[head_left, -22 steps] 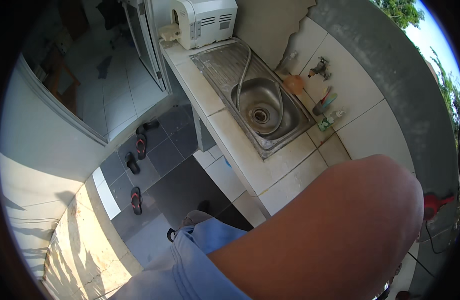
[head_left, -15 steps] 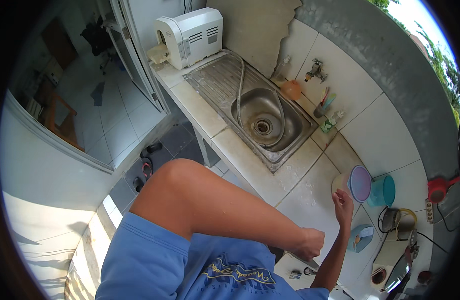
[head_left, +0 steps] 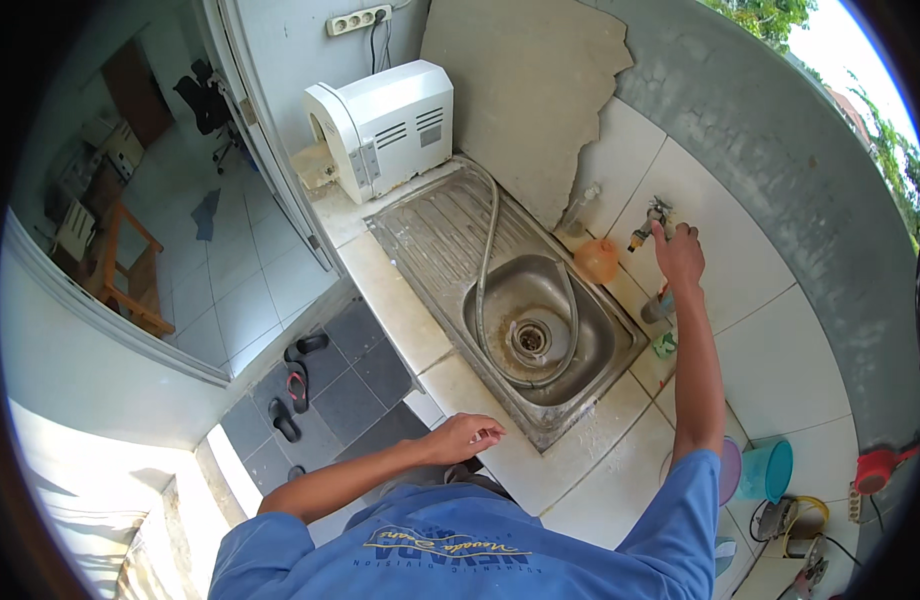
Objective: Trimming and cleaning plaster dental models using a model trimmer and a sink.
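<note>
My right hand point(head_left: 682, 258) reaches out to the wall tap point(head_left: 652, 222), thumb and fingers closed about its handle side; the hand hides part of the handle. Below and to the left lies the steel sink point(head_left: 620, 352), with a grey hose point(head_left: 488, 235) running over the drainboard and looping round the basin. No water shows coming from the tap. My left hand point(head_left: 465, 438) hovers by the counter's front edge, fingers loosely bent and holding nothing.
A white box-shaped appliance point(head_left: 400, 130) stands beyond the drainboard. An orange round thing point(head_left: 597, 260), a clear bottle point(head_left: 582, 207) and a cup point(head_left: 658, 305) line the wall. A teal bucket point(head_left: 767, 470) stands right. Slippers point(head_left: 285, 420) lie on the floor.
My right hand has moved up and left from beside the tub to the tap. My left arm has swung back from across my body to the counter's front edge.
</note>
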### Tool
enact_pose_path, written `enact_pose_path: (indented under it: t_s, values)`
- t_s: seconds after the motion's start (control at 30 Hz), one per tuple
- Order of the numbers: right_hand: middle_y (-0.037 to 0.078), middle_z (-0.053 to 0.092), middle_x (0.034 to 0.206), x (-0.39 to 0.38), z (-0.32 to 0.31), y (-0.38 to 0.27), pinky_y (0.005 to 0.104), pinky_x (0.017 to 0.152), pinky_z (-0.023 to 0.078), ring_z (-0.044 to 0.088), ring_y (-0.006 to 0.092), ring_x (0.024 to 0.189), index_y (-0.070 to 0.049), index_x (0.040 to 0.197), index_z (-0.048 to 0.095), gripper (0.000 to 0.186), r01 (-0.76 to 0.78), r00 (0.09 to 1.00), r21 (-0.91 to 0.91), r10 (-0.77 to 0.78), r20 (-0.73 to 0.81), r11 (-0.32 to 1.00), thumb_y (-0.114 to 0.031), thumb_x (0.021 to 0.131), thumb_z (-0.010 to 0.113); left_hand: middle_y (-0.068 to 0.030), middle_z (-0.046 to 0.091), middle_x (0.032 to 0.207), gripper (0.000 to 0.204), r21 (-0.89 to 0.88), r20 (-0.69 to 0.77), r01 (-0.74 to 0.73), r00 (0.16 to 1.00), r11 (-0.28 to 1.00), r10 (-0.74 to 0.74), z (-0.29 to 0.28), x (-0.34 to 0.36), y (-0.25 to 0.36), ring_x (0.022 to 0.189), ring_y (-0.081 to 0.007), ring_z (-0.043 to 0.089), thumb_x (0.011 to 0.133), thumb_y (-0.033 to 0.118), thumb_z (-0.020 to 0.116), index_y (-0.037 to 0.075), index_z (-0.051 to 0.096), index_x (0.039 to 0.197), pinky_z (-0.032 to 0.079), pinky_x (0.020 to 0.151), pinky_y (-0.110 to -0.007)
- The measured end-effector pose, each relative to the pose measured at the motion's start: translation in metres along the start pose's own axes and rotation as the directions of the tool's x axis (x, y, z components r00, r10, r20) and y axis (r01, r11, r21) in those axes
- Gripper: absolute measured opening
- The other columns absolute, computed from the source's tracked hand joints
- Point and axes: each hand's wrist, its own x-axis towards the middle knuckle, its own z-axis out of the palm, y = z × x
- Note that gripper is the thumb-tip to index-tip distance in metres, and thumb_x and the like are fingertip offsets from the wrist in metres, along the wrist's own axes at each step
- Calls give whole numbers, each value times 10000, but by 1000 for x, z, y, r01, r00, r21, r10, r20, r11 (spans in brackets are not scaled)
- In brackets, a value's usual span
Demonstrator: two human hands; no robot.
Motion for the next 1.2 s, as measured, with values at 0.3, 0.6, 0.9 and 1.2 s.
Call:
enact_pose_path:
  t_s: [0.3,0.6,0.9,1.2]
  values:
    - [144,710,849,93,66,-11,425,732,543,688,319,839,-75,857,738,502,-82,967,-190,124,222,978,-533,861,533,-82,688,1030,248,-611,-395,139,799,779,-453,-36,-12,-44,922,-133,641,966,136,547,-1,616,1161,504,798,-262]
    - [134,672,669,98,67,-15,428,605,530,674,306,655,-51,700,713,529,-120,980,-265,157,124,957,-477,906,474,-89,669,1024,234,-527,60,121,993,841,-105,-96,172,-43,928,-135,630,972,83,515,-34,589,1161,496,856,-281]
    - [148,671,675,95,68,-24,415,588,523,674,306,664,-35,691,710,457,-163,962,-262,212,169,951,-364,885,458,-33,649,960,307,-824,454,487,873,291,-176,-96,374,-30,837,-135,617,1029,297,414,73,597,1133,490,756,-246]
    - [208,672,825,88,75,-10,453,688,535,669,359,773,30,844,659,434,-154,979,-117,168,116,981,-356,881,464,33,411,633,285,-909,394,416,882,35,-259,-60,457,-17,557,-104,369,998,246,413,145,418,732,336,507,-245]
